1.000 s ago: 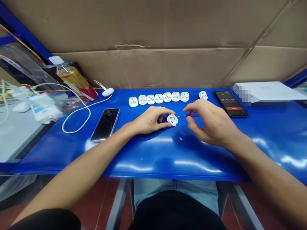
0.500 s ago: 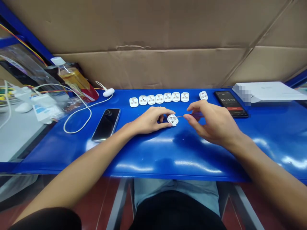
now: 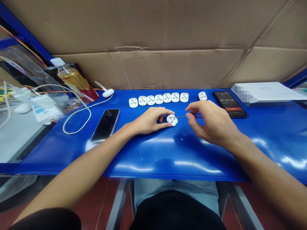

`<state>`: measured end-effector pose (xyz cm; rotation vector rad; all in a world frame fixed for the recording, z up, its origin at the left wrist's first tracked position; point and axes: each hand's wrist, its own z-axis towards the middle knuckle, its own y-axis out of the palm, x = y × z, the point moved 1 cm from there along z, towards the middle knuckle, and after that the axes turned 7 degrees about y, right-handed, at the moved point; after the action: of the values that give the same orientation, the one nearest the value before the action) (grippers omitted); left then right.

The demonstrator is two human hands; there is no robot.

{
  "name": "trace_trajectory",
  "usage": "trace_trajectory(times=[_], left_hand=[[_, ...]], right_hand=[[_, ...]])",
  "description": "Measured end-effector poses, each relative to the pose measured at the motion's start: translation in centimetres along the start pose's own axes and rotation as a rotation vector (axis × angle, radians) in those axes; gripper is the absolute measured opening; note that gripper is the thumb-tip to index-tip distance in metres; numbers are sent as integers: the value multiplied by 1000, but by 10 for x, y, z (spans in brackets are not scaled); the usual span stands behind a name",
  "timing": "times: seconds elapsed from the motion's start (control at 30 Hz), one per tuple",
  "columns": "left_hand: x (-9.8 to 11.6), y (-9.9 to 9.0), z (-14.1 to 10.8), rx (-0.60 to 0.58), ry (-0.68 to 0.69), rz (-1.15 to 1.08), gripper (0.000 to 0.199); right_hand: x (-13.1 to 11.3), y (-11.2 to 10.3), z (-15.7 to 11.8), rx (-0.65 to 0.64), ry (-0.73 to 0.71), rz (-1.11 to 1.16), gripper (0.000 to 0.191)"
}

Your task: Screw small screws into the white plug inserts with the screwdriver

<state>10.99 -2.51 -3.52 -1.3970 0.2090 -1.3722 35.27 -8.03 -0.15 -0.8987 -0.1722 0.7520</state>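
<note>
My left hand pinches a small white plug housing between thumb and forefinger, on the blue tabletop. Metal parts show inside it. My right hand is closed around the handle of a screwdriver, whose thin shaft points left with its tip at the housing. Most of the handle is hidden by my fingers. Behind my hands, several similar white housings stand in a row, one of them a white housing near the middle. Another white housing sits apart, just behind my right hand.
A phone lies left of my left forearm. Another phone with a running timer lies at the right, beside a white box. A white cable loops at the left near a bottle. A cardboard wall closes off the back.
My right hand's fingers have shifted slightly right and now show a bit more of the screwdriver shaft. My left hand still holds the plug housing in place.
</note>
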Motion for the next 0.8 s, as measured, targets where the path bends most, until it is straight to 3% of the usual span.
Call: trace_trajectory(times=[0.13, 0.37, 0.53, 0.67, 0.8], left_hand=[[0, 1, 0, 5, 20, 10, 48], [0, 0, -1, -13, 13, 9, 47], [1, 0, 0, -10, 11, 15, 48], [1, 0, 0, -8, 7, 29, 47], [-1, 0, 0, -12, 5, 22, 47]], right_hand=[[-3, -2, 1, -11, -100, 59, 26], [0, -2, 0, -39, -8, -106, 13], [-3, -4, 1, -20, -74, -60, 18], [0, -3, 0, -43, 3, -133, 17], [0, -3, 1, -47, -51, -25, 14]])
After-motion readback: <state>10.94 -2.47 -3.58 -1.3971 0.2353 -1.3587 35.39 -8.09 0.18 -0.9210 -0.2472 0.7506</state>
